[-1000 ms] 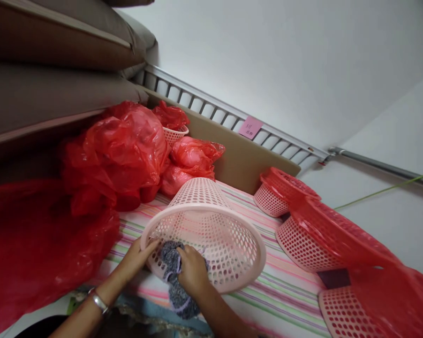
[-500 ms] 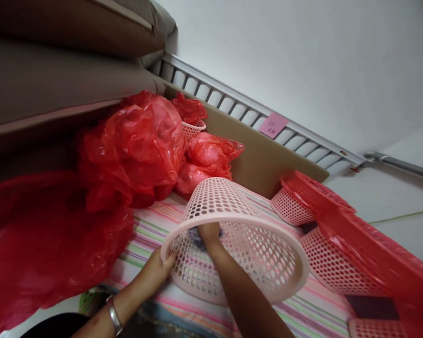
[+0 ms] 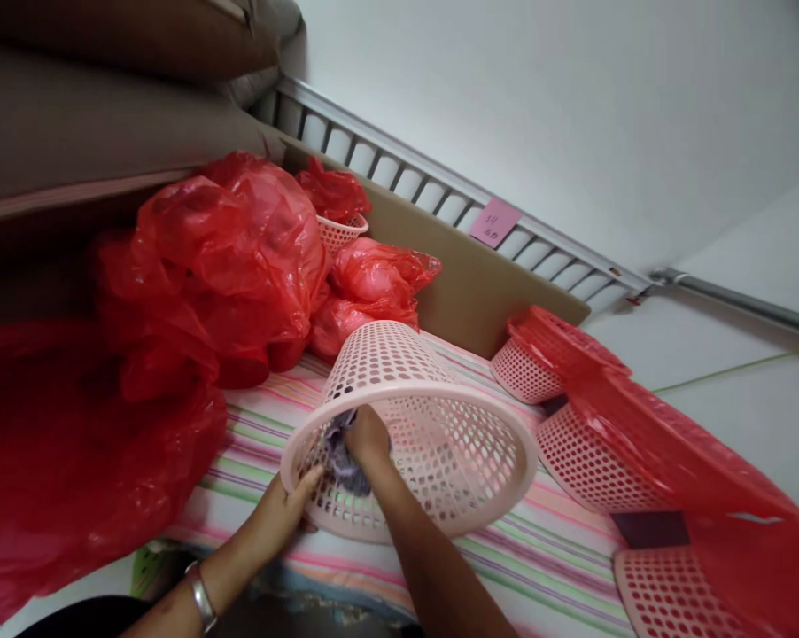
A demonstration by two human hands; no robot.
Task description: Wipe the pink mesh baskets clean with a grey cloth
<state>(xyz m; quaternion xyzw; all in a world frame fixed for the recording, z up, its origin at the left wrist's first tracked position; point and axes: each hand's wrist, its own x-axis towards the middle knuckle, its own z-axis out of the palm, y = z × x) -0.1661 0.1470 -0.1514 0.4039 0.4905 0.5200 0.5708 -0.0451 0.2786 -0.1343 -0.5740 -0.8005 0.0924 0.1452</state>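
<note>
A pink perforated plastic basket (image 3: 399, 354) lies on its side on a striped cloth (image 3: 259, 443), its mouth facing me. My left hand (image 3: 293, 501) grips the rim at the lower left, with the thumb inside and the other fingers mostly hidden behind the rim. Inside the basket, my right hand (image 3: 368, 439) is closed on a crumpled grey-purple cloth (image 3: 346, 465) and presses it near the left inner wall. A silver bangle (image 3: 200, 598) circles my left wrist.
Bunched red plastic bags (image 3: 240, 257) fill the left and back, one beside a small pink basket (image 3: 339, 232). On the right stand several pink baskets (image 3: 599, 461) covered with red plastic. Behind are a tan board (image 3: 466, 292), a slatted metal rail (image 3: 453, 199) and a pink note (image 3: 496, 221).
My right hand has drawn the cloth from deeper in the basket toward its mouth and left side, so more of the cloth shows. The left hand still holds the rim.
</note>
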